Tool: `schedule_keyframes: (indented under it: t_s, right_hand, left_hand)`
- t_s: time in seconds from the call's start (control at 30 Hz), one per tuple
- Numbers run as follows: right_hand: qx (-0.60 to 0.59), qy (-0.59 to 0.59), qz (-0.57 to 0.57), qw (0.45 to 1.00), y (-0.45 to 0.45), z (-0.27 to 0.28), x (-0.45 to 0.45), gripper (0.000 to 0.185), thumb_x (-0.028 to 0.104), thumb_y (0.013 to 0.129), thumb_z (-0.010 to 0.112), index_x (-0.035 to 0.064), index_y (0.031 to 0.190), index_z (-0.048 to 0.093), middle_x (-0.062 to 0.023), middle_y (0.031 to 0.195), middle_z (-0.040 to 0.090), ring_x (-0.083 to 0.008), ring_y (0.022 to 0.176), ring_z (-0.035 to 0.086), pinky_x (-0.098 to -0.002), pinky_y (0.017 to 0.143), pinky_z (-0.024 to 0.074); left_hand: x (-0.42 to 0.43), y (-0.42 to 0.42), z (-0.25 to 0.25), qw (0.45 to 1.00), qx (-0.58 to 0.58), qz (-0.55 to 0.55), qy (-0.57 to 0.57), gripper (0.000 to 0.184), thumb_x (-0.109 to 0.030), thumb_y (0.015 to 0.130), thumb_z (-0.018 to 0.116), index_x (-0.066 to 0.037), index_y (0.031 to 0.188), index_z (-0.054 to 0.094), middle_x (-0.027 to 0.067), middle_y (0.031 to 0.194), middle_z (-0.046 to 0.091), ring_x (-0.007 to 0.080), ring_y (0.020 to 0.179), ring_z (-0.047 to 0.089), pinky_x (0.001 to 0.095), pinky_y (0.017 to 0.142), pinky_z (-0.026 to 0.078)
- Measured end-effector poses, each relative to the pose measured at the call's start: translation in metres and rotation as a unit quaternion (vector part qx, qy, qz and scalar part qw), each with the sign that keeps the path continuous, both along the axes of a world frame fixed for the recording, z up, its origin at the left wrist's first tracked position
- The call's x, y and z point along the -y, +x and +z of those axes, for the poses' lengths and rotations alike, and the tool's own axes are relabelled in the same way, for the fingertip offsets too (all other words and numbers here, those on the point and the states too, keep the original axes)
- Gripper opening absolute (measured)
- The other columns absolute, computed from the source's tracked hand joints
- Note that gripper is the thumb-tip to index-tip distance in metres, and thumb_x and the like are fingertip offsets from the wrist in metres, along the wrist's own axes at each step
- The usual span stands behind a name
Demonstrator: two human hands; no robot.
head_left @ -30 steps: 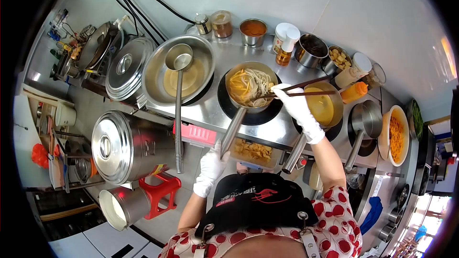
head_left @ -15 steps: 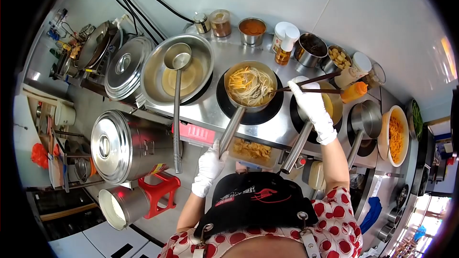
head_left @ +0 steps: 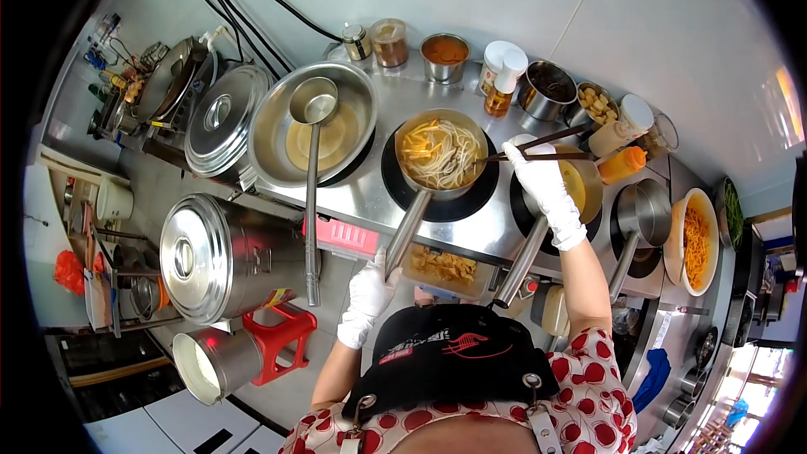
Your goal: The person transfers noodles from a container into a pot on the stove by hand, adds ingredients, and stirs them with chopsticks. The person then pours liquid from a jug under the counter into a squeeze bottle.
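Observation:
White gloves cover both hands. My left hand point(head_left: 370, 296) is closed round the long metal handle of a saucepan point(head_left: 411, 220) on a black burner. In the pan lie pale noodles point(head_left: 454, 155) and orange-yellow strips point(head_left: 424, 141) in broth. My right hand point(head_left: 542, 185) grips a pair of dark chopsticks point(head_left: 538, 145), whose tips reach into the noodles at the pan's right side. Partly behind my right hand stands a second saucepan point(head_left: 593, 181) with yellowish liquid.
A wide steel basin point(head_left: 261, 139) with a long ladle point(head_left: 313, 168) stands left. Along the wall are jars, a pot of orange-red powder point(head_left: 445, 52) and an orange-capped squeeze bottle point(head_left: 622, 165). To the right are another saucepan point(head_left: 643, 210) and a bowl of orange shreds point(head_left: 696, 235).
My right hand has shifted slightly left with the chopsticks. The noodles and orange-yellow strips have shifted a little in the pan. My left hand stays on the handle.

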State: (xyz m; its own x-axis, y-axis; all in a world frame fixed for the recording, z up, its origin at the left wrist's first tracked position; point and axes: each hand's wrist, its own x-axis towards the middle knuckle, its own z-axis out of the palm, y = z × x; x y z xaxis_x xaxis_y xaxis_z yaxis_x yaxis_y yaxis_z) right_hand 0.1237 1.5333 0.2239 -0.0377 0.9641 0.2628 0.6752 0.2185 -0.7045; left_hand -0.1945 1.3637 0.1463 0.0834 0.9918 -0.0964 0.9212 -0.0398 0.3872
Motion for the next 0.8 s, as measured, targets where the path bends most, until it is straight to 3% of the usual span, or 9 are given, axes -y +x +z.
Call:
schedule_keyframes:
  t_s: [0.17,0.23,0.37,0.4,0.5,0.67,0.8]
  right_hand:
    - [0.015,-0.022,-0.006,1.000,-0.004,0.015,0.005,0.020,0.018,0.089,0.063,-0.0017,0.084,0.063,-0.0125,0.067,0.062,-0.0226,0.060,0.057,-0.0326,0.060,0.0465]
    - [0.067,0.050,0.012,0.996,-0.005,0.010,0.007,0.020,0.017,0.089,0.064,-0.0021,0.084,0.063,-0.0120,0.066,0.062,-0.0212,0.059,0.057,-0.0319,0.059,0.0463]
    - [0.032,0.136,0.031,0.990,-0.020,0.018,0.009,0.017,0.016,0.089,0.062,0.0051,0.076,0.063,-0.0101,0.059,0.059,-0.0271,0.051,0.058,-0.0364,0.047,0.0432]
    - [-0.023,0.121,0.041,0.992,-0.024,0.025,0.010,0.016,0.016,0.088,0.063,0.0056,0.076,0.063,-0.0092,0.059,0.059,-0.0255,0.051,0.058,-0.0349,0.046,0.0427]
    - [-0.007,0.041,-0.005,0.999,-0.016,0.017,0.010,0.020,0.018,0.087,0.066,-0.0020,0.083,0.064,-0.0084,0.065,0.063,-0.0172,0.059,0.056,-0.0306,0.058,0.0460]
    - [-0.101,-0.049,-0.040,0.993,-0.013,0.021,0.013,0.018,0.016,0.088,0.065,-0.0017,0.085,0.065,-0.0050,0.071,0.065,-0.0129,0.065,0.057,-0.0282,0.063,0.0471]
    - [-0.151,-0.011,0.031,0.988,-0.031,-0.002,0.006,0.019,0.017,0.088,0.066,-0.0017,0.086,0.067,-0.0029,0.070,0.064,-0.0102,0.065,0.056,-0.0267,0.062,0.0464]
  left_hand:
    - [0.000,0.000,0.000,1.000,0.002,0.000,0.005,0.059,-0.036,0.087,0.061,0.003,0.129,0.049,0.0213,0.079,0.065,0.0350,0.067,0.065,0.0415,0.061,0.052]
    - [0.001,0.000,0.000,1.000,0.003,-0.001,0.008,0.059,-0.036,0.087,0.061,0.003,0.129,0.049,0.0212,0.079,0.065,0.0350,0.066,0.065,0.0416,0.061,0.052]
    - [0.000,0.002,0.004,1.000,0.001,0.003,-0.007,0.059,-0.035,0.087,0.061,0.003,0.129,0.049,0.0211,0.080,0.065,0.0349,0.067,0.065,0.0417,0.061,0.052]
    - [-0.001,0.002,0.006,1.000,-0.001,0.005,-0.017,0.059,-0.035,0.087,0.061,0.003,0.130,0.049,0.0211,0.080,0.065,0.0349,0.068,0.065,0.0418,0.061,0.052]
    - [0.000,0.000,0.003,1.000,0.006,0.002,-0.008,0.059,-0.035,0.086,0.062,0.003,0.130,0.049,0.0211,0.081,0.065,0.0346,0.070,0.065,0.0416,0.062,0.052]
    - [0.001,0.001,0.002,1.000,0.014,0.004,0.008,0.059,-0.035,0.086,0.061,0.003,0.130,0.049,0.0208,0.080,0.065,0.0340,0.070,0.065,0.0411,0.063,0.052]
    - [0.000,0.002,0.006,1.000,0.004,0.000,0.001,0.058,-0.034,0.087,0.061,0.003,0.129,0.049,0.0208,0.080,0.065,0.0340,0.069,0.065,0.0406,0.063,0.052]
